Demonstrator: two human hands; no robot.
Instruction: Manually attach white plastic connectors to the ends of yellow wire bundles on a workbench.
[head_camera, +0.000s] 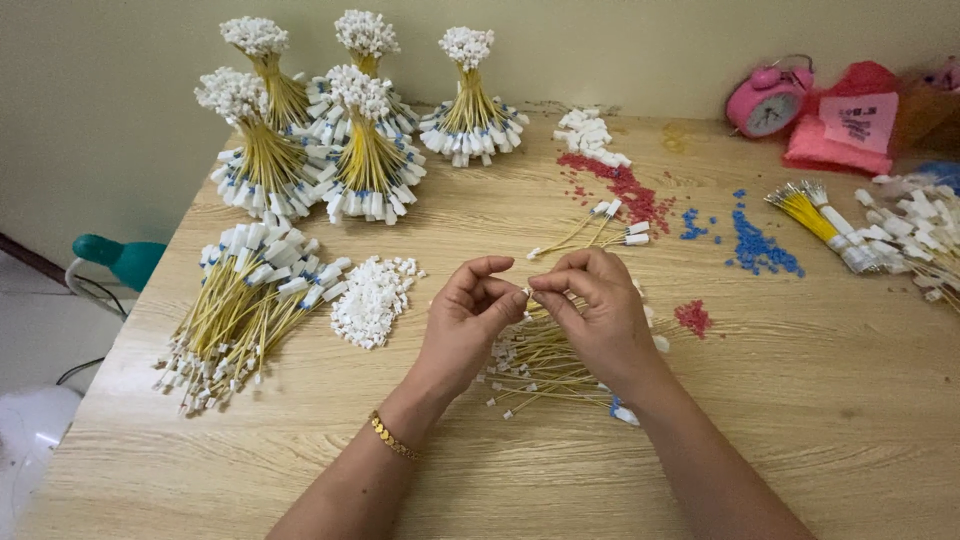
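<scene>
The pale wood-grain surface (800, 400) fills nearly everything, its grain smooth and streaked. At eleven o'clock stand five tied sheaves of thin yellow wires with white plastic ends (330, 130), pinched at the waist and flaring like skirts. At nine o'clock lies a loose fan of the same yellow wires (240, 310), and just beside it a small heap of white plastic caps (372, 300), blocky and matte. At two o'clock lie a round pink alarm clock (768, 100) and a soft pink cloth (840, 120); at three o'clock, another bunch of yellow wires with white tips (850, 225). Scatters of tiny red beads (625, 185) and blue beads (760, 245) lie between.

In the middle, the left hand (470, 320) and right hand (600, 315) meet fingertip to fingertip, both pinched narrow on one thin yellow wire piece (527, 290), too small to make out clearly. Beneath them lies a flat pile of short yellow wires (540, 370). A gold chain bracelet (393, 437) circles the left wrist.
</scene>
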